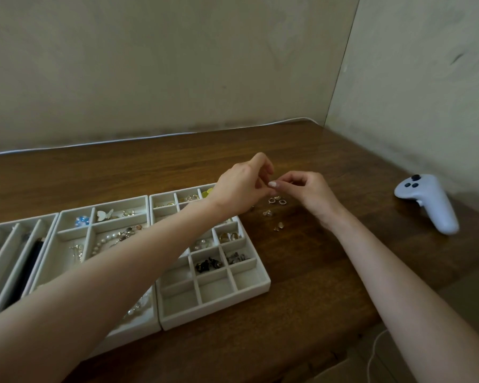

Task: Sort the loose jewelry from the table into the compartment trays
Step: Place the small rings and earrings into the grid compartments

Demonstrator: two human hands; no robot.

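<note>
Earrings (276, 205), small, gold and silver, loose beside white tray (256, 288)

The table (302, 261) is dark brown wood with visible grain and a slight sheen. The compartment trays (256, 289) look matt off-white with a soft, velvety lining, and the small hoop earrings (277, 200) lying loose near the table's far edge are shiny metal. By its right edge, the controller (429, 203) is smooth, pale, faintly glossy plastic with dark buttons.

Both forearms outstretched, left hand (241, 186) and right hand (306, 189) meeting fingertip to fingertip, fingers (273, 184) pinched together.
</note>
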